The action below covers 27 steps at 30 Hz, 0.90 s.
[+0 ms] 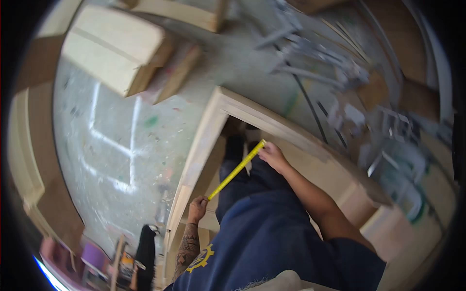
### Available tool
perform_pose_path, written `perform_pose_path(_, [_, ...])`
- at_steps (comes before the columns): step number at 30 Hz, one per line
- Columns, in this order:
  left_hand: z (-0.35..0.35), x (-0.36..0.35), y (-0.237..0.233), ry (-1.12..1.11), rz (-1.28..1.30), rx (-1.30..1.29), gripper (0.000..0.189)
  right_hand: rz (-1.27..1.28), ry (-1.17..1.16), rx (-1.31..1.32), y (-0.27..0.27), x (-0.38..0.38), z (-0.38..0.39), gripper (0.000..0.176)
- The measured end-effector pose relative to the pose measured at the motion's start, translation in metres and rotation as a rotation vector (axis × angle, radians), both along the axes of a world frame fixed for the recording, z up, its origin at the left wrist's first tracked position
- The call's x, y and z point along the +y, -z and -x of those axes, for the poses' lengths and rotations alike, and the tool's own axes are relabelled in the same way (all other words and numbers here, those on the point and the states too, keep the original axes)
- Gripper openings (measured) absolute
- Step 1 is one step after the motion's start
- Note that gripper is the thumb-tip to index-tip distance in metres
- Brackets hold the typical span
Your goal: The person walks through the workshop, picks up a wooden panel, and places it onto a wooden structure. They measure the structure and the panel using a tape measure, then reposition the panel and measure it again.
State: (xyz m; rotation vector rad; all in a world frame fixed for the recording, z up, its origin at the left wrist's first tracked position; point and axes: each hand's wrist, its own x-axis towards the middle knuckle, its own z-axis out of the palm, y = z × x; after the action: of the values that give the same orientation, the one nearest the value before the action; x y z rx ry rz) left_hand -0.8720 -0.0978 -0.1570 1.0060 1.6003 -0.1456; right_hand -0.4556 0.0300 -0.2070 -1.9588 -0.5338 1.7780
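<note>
A yellow tape measure [235, 170] is stretched on a slant in front of my dark trousers. My left hand [197, 208] is closed around its lower end, near the inner left side of a pale wooden frame [198, 145]. At the upper end, the fingers of my right hand [273, 156] pinch the yellow blade, below the frame's far corner. The tape's case does not show. Both hands are within the frame's outline, with my legs and shoes between its sides.
A light wooden box-like piece [114, 46] stands on the grey, paint-marked floor [116, 121] at the upper left. Grey metal stands [315, 56] and scraps lie at the upper right. Tools, including a black-handled one [145, 257], sit at the lower left.
</note>
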Motion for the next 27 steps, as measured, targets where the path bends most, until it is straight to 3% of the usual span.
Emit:
perform_pose_path(3, [-0.011, 0.024, -0.015, 0.105, 0.021, -0.001, 0.019, 0.001, 0.048, -0.014, -0.019, -0.014, -0.004, 0.021])
perform_pose_path(7, [-0.021, 0.05, -0.024, 0.192, -0.015, -0.06, 0.018, 0.057, 0.364, -0.06, -0.051, -0.031, -0.023, 0.018])
perform_pose_path(9, [-0.025, 0.067, -0.029, 0.277, -0.167, -0.088, 0.019, 0.075, 0.431, -0.073, -0.051, -0.048, -0.042, 0.02])
perform_pose_path(11, [-0.025, 0.091, -0.051, 0.422, -0.297, -0.085, 0.018, 0.037, 0.631, -0.113, -0.049, -0.066, -0.074, 0.01])
perform_pose_path(17, [0.012, 0.158, -0.109, 0.697, -0.435, 0.086, 0.014, 0.079, 0.923, -0.214, -0.043, -0.144, -0.217, 0.014])
perform_pose_path(19, [-0.003, 0.178, -0.131, 0.82, -0.5, 0.159, 0.014, 0.144, 0.924, 0.054, -0.045, -0.173, -0.253, 0.02])
perform_pose_path(21, [-0.042, 0.191, -0.153, 0.847, -0.548, 0.19, 0.015, 0.191, 0.838, 0.106, -0.053, -0.201, -0.275, 0.029])
perform_pose_path(22, [-0.066, 0.193, -0.16, 0.895, -0.611, 0.205, 0.016, 0.094, 0.624, -0.104, -0.041, -0.218, -0.282, 0.029])
perform_pose_path(24, [-0.114, 0.203, -0.175, 0.974, -0.681, 0.225, 0.019, -0.016, 0.432, -0.299, -0.054, -0.237, -0.3, 0.029])
perform_pose_path(26, [-0.169, 0.208, -0.186, 0.98, -0.68, 0.342, 0.021, -0.523, 0.477, -0.423, -0.157, -0.245, -0.339, 0.029])
perform_pose_path(27, [-0.191, 0.21, -0.187, 1.004, -0.696, 0.381, 0.021, -0.619, 0.472, -0.591, -0.2, -0.252, -0.362, 0.028])
